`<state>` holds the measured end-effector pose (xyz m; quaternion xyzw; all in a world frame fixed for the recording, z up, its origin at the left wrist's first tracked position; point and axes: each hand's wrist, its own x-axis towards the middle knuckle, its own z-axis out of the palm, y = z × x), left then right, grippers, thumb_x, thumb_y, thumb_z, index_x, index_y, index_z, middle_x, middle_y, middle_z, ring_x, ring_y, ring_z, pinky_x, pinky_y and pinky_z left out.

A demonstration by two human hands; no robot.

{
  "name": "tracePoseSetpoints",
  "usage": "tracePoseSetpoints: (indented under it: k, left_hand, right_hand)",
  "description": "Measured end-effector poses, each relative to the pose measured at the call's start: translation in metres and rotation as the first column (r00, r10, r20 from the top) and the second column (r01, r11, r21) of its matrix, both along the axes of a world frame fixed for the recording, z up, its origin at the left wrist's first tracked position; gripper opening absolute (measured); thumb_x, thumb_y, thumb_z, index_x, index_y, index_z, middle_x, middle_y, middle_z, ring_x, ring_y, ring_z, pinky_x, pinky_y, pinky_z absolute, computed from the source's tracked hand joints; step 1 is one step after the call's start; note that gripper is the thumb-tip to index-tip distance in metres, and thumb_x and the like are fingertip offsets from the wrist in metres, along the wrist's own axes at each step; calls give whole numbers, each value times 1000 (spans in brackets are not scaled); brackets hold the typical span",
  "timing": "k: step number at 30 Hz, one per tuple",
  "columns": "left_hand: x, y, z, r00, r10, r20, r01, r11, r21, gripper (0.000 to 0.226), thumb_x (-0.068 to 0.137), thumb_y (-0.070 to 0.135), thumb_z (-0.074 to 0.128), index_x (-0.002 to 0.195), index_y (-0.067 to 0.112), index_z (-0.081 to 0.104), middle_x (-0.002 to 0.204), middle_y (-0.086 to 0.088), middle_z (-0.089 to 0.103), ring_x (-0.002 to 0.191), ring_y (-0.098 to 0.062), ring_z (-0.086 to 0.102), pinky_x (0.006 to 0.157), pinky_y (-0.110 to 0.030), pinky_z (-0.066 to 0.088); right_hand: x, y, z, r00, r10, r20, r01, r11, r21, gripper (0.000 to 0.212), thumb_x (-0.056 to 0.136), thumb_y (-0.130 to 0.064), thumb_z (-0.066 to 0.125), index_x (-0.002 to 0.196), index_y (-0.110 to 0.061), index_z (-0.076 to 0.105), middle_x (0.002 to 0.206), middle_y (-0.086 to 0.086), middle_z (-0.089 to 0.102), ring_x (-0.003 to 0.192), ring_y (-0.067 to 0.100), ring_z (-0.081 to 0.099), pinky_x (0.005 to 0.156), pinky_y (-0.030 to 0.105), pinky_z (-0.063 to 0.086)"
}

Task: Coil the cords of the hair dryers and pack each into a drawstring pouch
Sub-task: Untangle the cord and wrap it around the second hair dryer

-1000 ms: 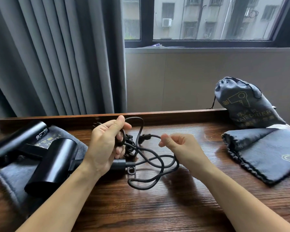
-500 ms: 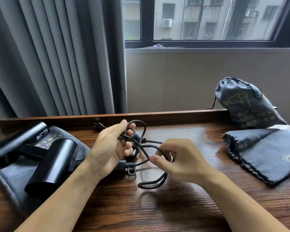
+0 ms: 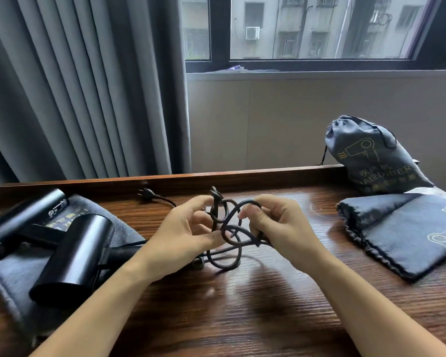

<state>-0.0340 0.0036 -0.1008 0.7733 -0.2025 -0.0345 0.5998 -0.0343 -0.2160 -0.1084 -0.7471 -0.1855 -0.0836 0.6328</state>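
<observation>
A black hair dryer (image 3: 72,256) lies at the left on a flat grey pouch (image 3: 8,276). Its black cord (image 3: 228,238) runs to the middle of the desk in several loops. My left hand (image 3: 183,238) pinches the loops from the left. My right hand (image 3: 278,228) grips a loop from the right, close beside the left. A second black hair dryer (image 3: 23,215) lies behind the first. A plug (image 3: 146,195) rests near the desk's back rail. A filled drawstring pouch (image 3: 371,155) stands at the back right, and an empty folded pouch (image 3: 407,230) lies in front of it.
The wooden desk (image 3: 242,318) has a raised back rail (image 3: 268,173). Grey curtains (image 3: 75,86) hang behind at the left, and a window (image 3: 319,29) sits above a beige wall.
My right hand has moved up and left, bringing a cord loop to my left hand. The loose cord on the desk has shrunk into tighter loops, and the plug is now visible.
</observation>
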Motion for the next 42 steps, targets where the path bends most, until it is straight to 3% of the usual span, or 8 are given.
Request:
tracePoseSetpoints:
  k: [8, 14, 18, 25, 32, 37, 39, 42]
  left_hand:
    - [7, 4, -1, 984, 165, 63, -156, 979, -132, 10, 97, 8, 68, 103, 14, 74, 68, -7, 64, 48, -17, 49, 42, -27, 43]
    - [11, 13, 6, 976, 213, 38, -181, 899, -399, 15, 100, 14, 61, 104, 12, 75, 69, -20, 39, 52, -22, 19, 46, -36, 15]
    - [8, 14, 12, 971, 233, 49, -187, 874, -449, 23, 103, 12, 56, 99, 19, 77, 71, -34, 31, 61, -32, 12, 51, -37, 12]
    - [3, 4, 1, 987, 158, 32, -136, 921, -365, 19, 98, 25, 58, 98, 17, 75, 66, -11, 37, 53, -19, 21, 49, -34, 17]
    - [-3, -12, -15, 992, 102, 73, -86, 976, -199, 15, 98, 23, 61, 98, 19, 75, 68, 9, 60, 49, -5, 39, 47, -18, 33]
    - [-4, -15, -17, 995, 68, 70, -57, 986, -157, 16, 102, 18, 60, 100, 20, 76, 73, 4, 59, 55, -8, 42, 51, -18, 29]
    - [-4, -12, -15, 999, 26, 36, -19, 983, -182, 16, 99, 24, 60, 100, 22, 76, 71, -4, 50, 55, -19, 31, 51, -36, 20]
    - [-4, -10, -13, 1000, 8, 29, -2, 981, -195, 17, 97, 27, 60, 97, 20, 75, 71, -6, 49, 57, -22, 29, 51, -39, 19]
  right_hand:
    - [3, -3, 1, 994, -72, -86, 80, 993, 83, 21, 104, -20, 60, 91, -8, 72, 52, 6, 40, 45, 16, 32, 40, 22, 27]
    - [2, -10, 11, 991, 67, -120, -55, 994, 93, 53, 85, -51, 60, 73, -2, 75, 41, 7, 33, 46, 23, 25, 51, 40, 22]
    - [-2, -5, 13, 962, 71, -265, -131, 968, -215, 81, 91, -68, 34, 60, -6, 76, 39, 11, 37, 48, 26, 36, 66, 37, 43]
    - [-2, -6, 6, 948, 38, -315, -205, 832, -516, 23, 77, -28, 59, 74, -16, 79, 54, 5, 58, 47, 13, 49, 55, 28, 40]
    - [1, 3, -5, 984, -173, 45, 179, 966, -187, 24, 77, -11, 64, 95, -26, 65, 77, -9, 64, 68, 21, 56, 61, 26, 45]
    - [-1, 2, -1, 994, -79, 73, 86, 992, -95, 31, 87, -19, 62, 116, -28, 68, 100, -9, 70, 60, 14, 54, 57, 27, 48]
    - [-1, 2, 1, 999, -19, 33, 19, 999, -26, 25, 96, -14, 61, 118, -20, 70, 91, -3, 72, 55, 6, 54, 50, 29, 47]
    - [0, -1, 1, 999, 27, 23, -28, 999, 25, 13, 103, -12, 60, 111, -13, 69, 79, -1, 71, 54, 12, 54, 47, 31, 44]
